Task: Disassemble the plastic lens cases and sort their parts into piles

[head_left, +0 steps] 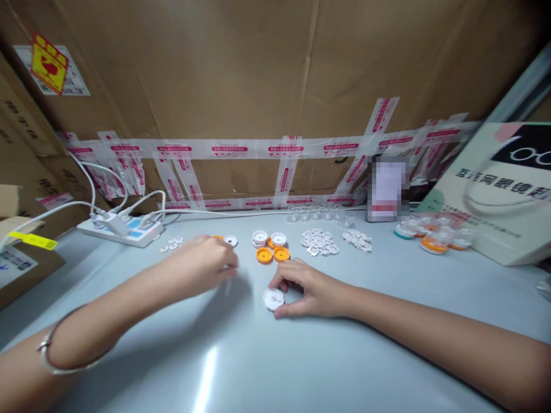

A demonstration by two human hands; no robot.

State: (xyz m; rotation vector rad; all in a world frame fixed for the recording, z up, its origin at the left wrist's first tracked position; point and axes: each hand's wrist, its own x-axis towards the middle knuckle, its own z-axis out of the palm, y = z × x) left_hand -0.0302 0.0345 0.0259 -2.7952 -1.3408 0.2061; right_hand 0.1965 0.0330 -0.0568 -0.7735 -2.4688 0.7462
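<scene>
My right hand (305, 287) grips a round white plastic cap (272, 298) by its edge between thumb and fingers, down at the table. A small pale piece seems to lie inside the cap. My left hand (210, 261) hovers to the left, its fingers pinched together and slightly blurred. Whatever they hold is too small to make out. Just behind the left hand is a white round part (231, 241) beside a partly hidden orange one. Beyond the right hand sit orange round caps (264, 256) and white round caps (259, 237), several in all, some stacked.
Small white discs (172, 243) lie near a power strip (124, 228) with cables. Piles of white cut-out pieces (319, 241) and clear domes (321, 213) stand at the back. Right are a blurred-out phone (385, 189), clear-topped assembled pieces (439, 235) and a printed box (495, 206).
</scene>
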